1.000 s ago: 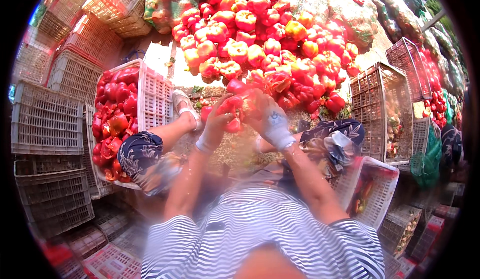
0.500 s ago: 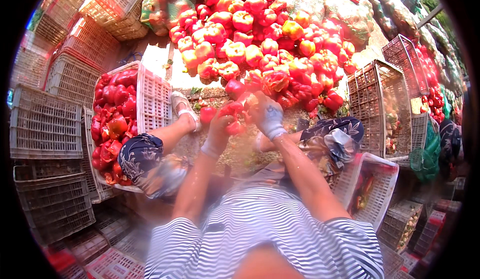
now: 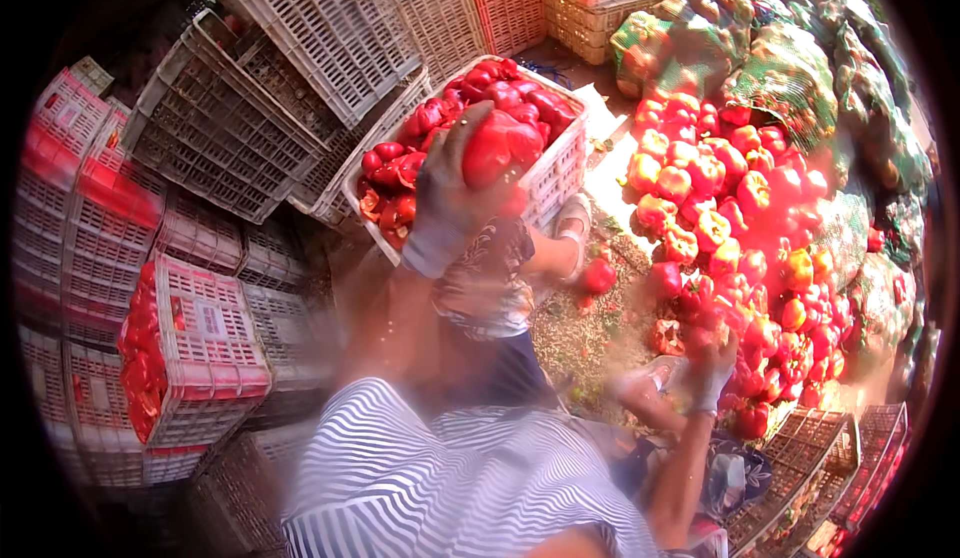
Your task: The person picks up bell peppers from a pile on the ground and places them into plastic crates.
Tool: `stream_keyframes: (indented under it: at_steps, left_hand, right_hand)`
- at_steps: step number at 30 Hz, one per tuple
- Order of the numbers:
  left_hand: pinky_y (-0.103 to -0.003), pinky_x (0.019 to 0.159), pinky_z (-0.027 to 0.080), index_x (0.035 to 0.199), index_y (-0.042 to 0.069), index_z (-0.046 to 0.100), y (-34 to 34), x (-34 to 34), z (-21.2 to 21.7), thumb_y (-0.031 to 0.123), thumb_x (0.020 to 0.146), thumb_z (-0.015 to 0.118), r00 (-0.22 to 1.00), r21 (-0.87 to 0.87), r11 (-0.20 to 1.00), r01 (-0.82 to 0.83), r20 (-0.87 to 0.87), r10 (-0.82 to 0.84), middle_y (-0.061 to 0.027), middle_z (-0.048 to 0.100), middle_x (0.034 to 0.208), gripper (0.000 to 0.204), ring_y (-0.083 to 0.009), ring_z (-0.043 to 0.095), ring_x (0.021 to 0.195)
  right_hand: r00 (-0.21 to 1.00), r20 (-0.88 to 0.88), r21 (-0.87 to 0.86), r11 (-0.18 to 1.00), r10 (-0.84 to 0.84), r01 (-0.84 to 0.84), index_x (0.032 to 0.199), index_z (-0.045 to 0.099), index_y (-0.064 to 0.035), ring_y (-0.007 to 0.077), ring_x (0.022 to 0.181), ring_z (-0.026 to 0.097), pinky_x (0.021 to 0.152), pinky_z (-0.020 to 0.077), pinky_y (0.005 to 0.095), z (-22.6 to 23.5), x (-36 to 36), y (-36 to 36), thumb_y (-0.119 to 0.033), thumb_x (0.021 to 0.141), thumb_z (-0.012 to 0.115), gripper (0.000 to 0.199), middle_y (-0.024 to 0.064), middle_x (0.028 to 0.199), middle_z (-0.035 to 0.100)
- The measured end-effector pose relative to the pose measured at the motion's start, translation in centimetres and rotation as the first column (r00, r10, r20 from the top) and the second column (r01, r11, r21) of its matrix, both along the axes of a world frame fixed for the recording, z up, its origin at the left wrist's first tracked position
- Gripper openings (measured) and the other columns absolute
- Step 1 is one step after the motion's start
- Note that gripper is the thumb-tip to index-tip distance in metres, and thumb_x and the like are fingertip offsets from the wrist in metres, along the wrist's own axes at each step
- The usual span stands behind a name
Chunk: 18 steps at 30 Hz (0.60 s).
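The gloved left hand (image 3: 452, 193) curls its fingers around a glossy, lobed red bell pepper (image 3: 500, 148), holding it just above a white lattice plastic crate (image 3: 555, 173) heaped with smooth red peppers. The gloved right hand (image 3: 712, 366) reaches into the loose pile of red and yellow peppers (image 3: 740, 218) on the ground; motion blur hides whether its fingers are closed. Empty grey slatted crates (image 3: 240, 118) are stacked behind.

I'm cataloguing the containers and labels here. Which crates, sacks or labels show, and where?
White crate: upper middle, lattice plastic, filled with red peppers, just beyond the left hand holding a red pepper.
Pink-and-white crate: left, lattice, with a pale rectangular label on its side.
Green mesh sacks: upper right, bulging.
Grey crates: top left, stacked.
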<state>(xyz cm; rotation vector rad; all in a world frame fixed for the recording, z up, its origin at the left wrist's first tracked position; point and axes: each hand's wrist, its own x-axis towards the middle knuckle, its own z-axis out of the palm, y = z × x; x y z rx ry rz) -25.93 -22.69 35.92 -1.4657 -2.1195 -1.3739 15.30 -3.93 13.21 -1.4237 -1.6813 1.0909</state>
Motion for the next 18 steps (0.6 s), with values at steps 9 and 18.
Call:
stream_keyframes:
  at_steps: [9, 18]
  left_hand:
    - [-0.045, 0.086, 0.054, 0.143, 0.019, 0.048, -12.2, -14.7, -0.5, 0.038, 0.079, 0.080, 0.621, -0.260, 0.565, -0.783, -0.283, 0.731, -0.0197, 0.057, 0.120, 0.074, -0.0374, 0.063, 0.105]
    - [-0.052, 0.112, 0.034, 0.152, 0.020, 0.040, -12.8, -22.9, -20.3, 0.066, 0.091, 0.052, 0.809, -0.632, 0.510, -0.584, -0.396, 0.435, -0.0233, 0.027, 0.158, 0.077, -0.0475, 0.040, 0.135]
  right_hand:
    - [0.987, 0.014, -0.028, 0.986, 0.163, -0.162, 0.134, 0.052, 0.0041, 0.0215, 0.107, 0.059, 0.090, 0.0487, 0.0338, -2.5, -3.0, -0.9, -0.017, 0.086, 0.062, 0.053, 0.0154, 0.122, 0.062]
    - [0.981, -0.030, -0.030, 0.980, 0.194, -0.195, 0.135, 0.050, 0.0038, 0.0216, 0.114, 0.058, 0.099, 0.0457, 0.0337, 1.0, -6.0, -2.0, -0.007, 0.084, 0.060, 0.053, 0.0145, 0.125, 0.059]
